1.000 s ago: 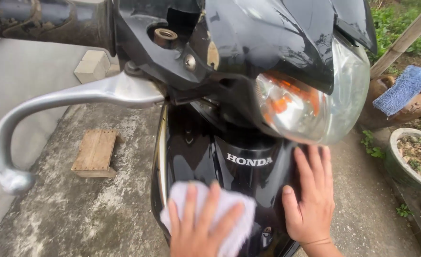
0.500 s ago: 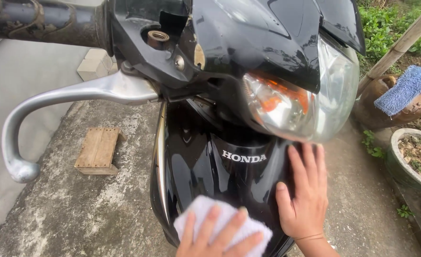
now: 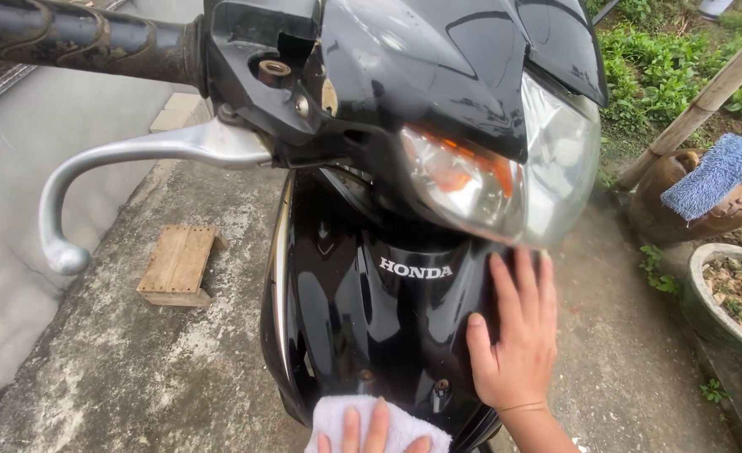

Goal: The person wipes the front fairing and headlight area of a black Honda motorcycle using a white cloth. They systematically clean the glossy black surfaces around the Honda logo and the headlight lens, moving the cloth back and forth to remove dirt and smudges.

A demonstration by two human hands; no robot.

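White folded cloth (image 3: 379, 424) sits low on the glossy black motorcycle front panel (image 3: 362, 335), under your left hand (image 3: 375, 432), fingers spread flat on it. Your right hand (image 3: 518, 335) lies just right of it on the panel, fingers close together, empty. Risk as I judge it: grit caught under the cloth could scratch the gloss.

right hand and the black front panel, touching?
Touching. Head view: right hand lies flat, palm and fingers pressed on the black front panel, no gap visible.

Soft, even daylight, sharp throughout; the sky glares off the glossy black fairing (image 3: 362, 310) and the headlight (image 3: 505, 176).
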